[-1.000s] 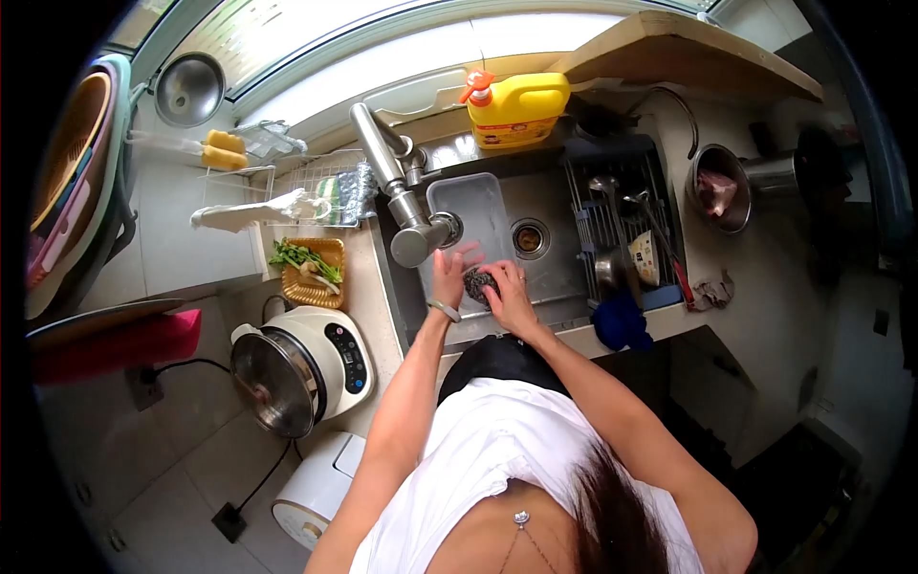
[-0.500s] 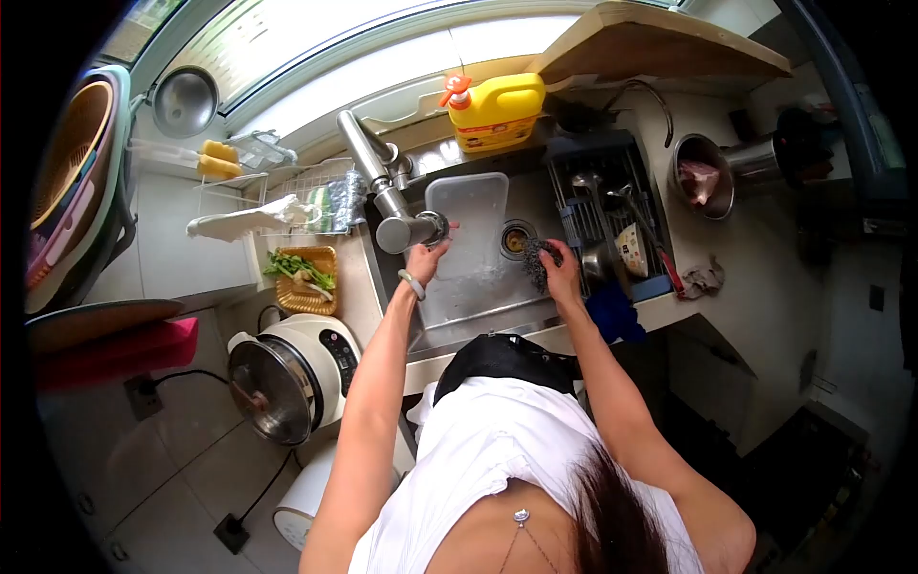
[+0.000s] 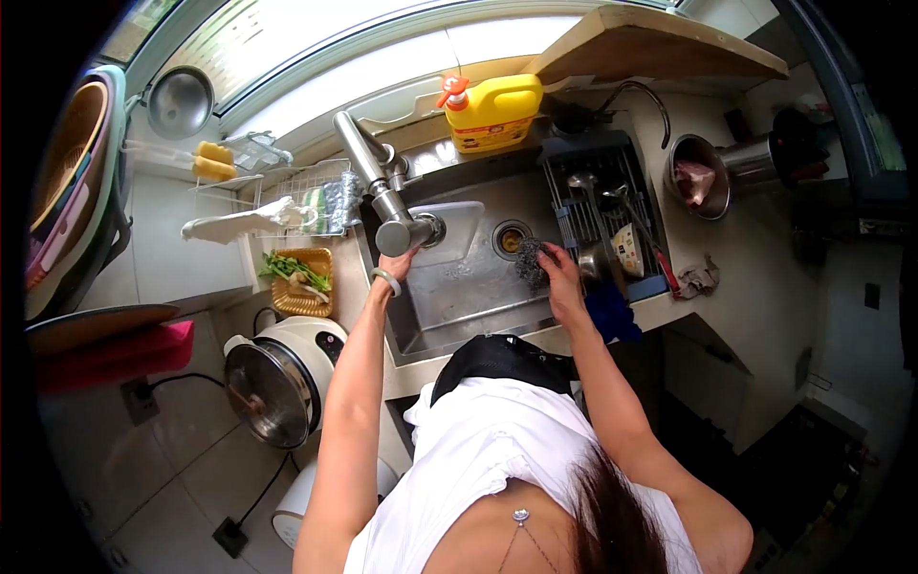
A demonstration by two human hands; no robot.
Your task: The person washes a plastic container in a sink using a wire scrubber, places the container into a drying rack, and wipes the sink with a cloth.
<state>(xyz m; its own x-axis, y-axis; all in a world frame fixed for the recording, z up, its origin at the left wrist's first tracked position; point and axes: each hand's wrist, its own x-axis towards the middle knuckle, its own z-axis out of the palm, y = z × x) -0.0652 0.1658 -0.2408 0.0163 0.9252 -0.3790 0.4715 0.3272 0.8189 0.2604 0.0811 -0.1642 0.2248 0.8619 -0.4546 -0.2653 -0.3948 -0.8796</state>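
Observation:
My right hand (image 3: 562, 274) is closed on a steel wool scourer (image 3: 532, 263) over the sink (image 3: 478, 320), close to the drain (image 3: 511, 237). At the sink's left side, my left hand (image 3: 396, 265) is closed at the near edge of a translucent plastic tray or lid (image 3: 454, 232); the faucet hides part of the fingers. The faucet (image 3: 409, 232) has its head right above this hand. The tray leans at a slant inside the sink, its left part hidden behind the faucet head.
A drying rack (image 3: 571, 196) with ladles and a bowl (image 3: 627, 251) fills the sink's right side. Behind stands a yellow detergent jug (image 3: 492, 115). To the left are a basket of greens (image 3: 301, 282) and a cooker (image 3: 277, 383). A pot with meat (image 3: 698, 180) stands right.
My left hand has moved left and slightly down, and the plastic tray has shifted left and tilted with it. The right hand with the scourer has barely moved.

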